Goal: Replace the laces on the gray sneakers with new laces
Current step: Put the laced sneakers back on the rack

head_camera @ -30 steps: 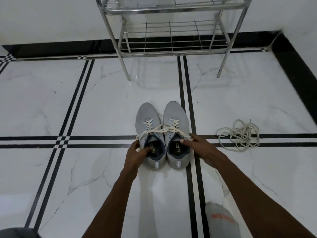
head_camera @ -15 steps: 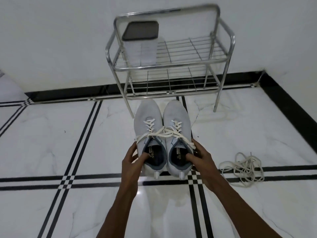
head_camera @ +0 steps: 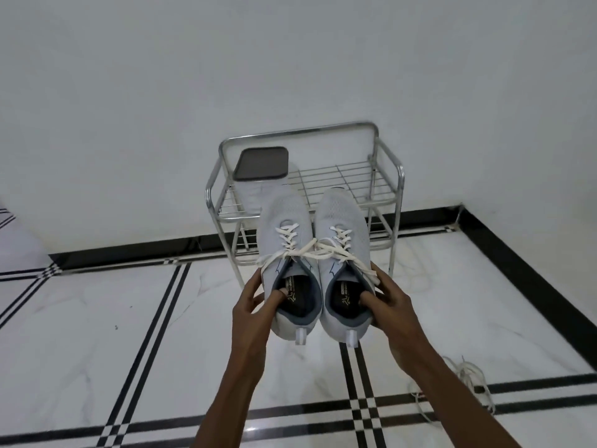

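Two gray sneakers are held up in the air side by side, toes pointing away toward the rack. My left hand (head_camera: pixel 250 313) grips the left sneaker (head_camera: pixel 286 240) at its collar, thumb inside the opening. My right hand (head_camera: pixel 392 307) grips the right sneaker (head_camera: pixel 342 234) the same way. Both are laced with white laces (head_camera: pixel 315 252) whose loose ends cross between the shoes. A tangle of loose white laces (head_camera: pixel 465 379) lies on the floor at the lower right, partly behind my right forearm.
A two-tier metal wire rack (head_camera: pixel 386 189) stands against the white wall just beyond the shoes, with a clear container with a dark lid (head_camera: pixel 261 163) on its top shelf. White marble floor (head_camera: pixel 97 318) with black stripes spreads below.
Both hands lifted the pair of sneakers from the floor and raised them toward the rack. My view tilted upward, so the loose laces slid to the lower right.
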Action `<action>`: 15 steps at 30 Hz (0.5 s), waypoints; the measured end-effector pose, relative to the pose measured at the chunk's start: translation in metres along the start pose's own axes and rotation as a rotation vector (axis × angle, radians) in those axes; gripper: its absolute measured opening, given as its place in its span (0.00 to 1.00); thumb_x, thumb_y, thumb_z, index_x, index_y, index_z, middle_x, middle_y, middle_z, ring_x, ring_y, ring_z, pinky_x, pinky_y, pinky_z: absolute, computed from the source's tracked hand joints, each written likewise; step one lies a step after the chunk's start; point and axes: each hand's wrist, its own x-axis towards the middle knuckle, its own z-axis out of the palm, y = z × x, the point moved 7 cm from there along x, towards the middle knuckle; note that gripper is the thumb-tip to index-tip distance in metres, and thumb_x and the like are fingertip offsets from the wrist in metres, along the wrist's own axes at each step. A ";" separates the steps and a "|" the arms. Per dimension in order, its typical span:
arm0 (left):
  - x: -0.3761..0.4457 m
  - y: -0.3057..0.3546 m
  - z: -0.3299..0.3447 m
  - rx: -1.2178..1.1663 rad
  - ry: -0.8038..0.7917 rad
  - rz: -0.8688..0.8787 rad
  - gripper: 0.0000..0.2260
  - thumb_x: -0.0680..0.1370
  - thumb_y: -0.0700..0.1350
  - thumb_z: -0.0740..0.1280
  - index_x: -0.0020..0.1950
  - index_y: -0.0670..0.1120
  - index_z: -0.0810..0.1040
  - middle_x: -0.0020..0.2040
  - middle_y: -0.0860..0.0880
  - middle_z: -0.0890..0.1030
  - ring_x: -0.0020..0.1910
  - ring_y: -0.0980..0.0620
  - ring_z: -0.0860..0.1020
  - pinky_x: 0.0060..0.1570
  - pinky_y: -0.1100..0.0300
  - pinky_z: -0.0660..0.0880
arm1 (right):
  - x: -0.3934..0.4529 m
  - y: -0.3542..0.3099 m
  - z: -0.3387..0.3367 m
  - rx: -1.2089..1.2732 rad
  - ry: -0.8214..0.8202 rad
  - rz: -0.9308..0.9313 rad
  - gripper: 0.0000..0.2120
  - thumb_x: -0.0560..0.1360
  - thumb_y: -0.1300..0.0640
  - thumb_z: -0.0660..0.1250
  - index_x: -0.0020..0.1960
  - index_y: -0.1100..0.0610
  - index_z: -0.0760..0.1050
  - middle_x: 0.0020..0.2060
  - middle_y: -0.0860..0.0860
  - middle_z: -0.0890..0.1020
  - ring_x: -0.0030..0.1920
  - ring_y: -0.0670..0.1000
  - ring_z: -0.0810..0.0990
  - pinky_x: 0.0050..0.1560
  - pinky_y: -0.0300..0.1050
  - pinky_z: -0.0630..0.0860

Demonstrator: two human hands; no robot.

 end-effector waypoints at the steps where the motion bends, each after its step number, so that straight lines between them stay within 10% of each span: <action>1: 0.006 0.006 0.010 -0.007 -0.011 0.000 0.24 0.75 0.44 0.74 0.69 0.61 0.78 0.60 0.53 0.84 0.61 0.50 0.82 0.57 0.50 0.80 | 0.006 -0.010 -0.006 -0.009 0.021 -0.006 0.25 0.77 0.63 0.67 0.66 0.37 0.76 0.57 0.45 0.84 0.60 0.52 0.82 0.59 0.57 0.80; 15: 0.117 0.051 0.114 0.001 -0.006 -0.111 0.08 0.78 0.55 0.70 0.49 0.53 0.85 0.47 0.53 0.87 0.52 0.50 0.82 0.54 0.50 0.77 | 0.129 -0.102 -0.055 -0.115 0.183 0.146 0.14 0.75 0.46 0.69 0.58 0.48 0.77 0.51 0.48 0.80 0.49 0.48 0.76 0.45 0.49 0.76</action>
